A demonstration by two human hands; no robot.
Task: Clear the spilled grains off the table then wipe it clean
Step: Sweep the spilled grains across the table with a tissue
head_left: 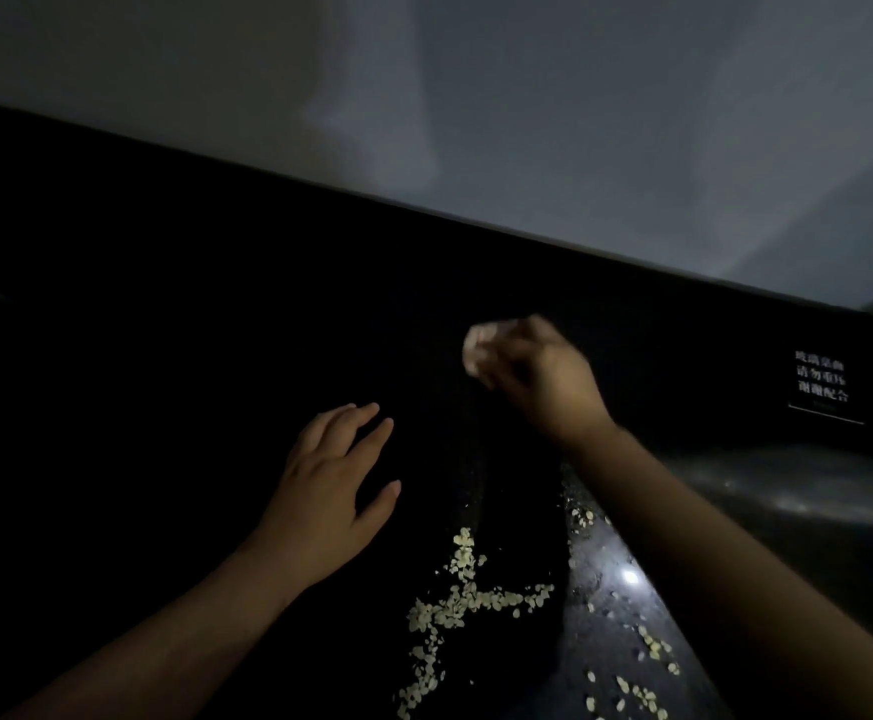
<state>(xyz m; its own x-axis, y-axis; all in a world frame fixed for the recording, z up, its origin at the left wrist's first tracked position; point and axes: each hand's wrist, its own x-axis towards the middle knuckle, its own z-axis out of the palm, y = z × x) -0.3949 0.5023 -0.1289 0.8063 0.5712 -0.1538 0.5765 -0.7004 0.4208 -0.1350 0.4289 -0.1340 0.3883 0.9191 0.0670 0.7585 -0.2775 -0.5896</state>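
Pale spilled grains [463,597] lie in a branching trail on the dark glossy table [174,387], near its front edge, with more scattered grains [647,667] to the right under my right forearm. My left hand [330,491] hovers flat just left of the trail, palm down and fingers straight and spread. My right hand [533,374] is raised farther back, blurred by motion, with its fingers curled inward. A pale blur shows at its fingertips, and I cannot tell whether anything is held there.
The room is dim. The table's far edge [476,226] runs diagonally against a grey wall. A small black sign with white characters [823,381] sits at the right. A light glare [629,576] reflects on the tabletop by my right forearm.
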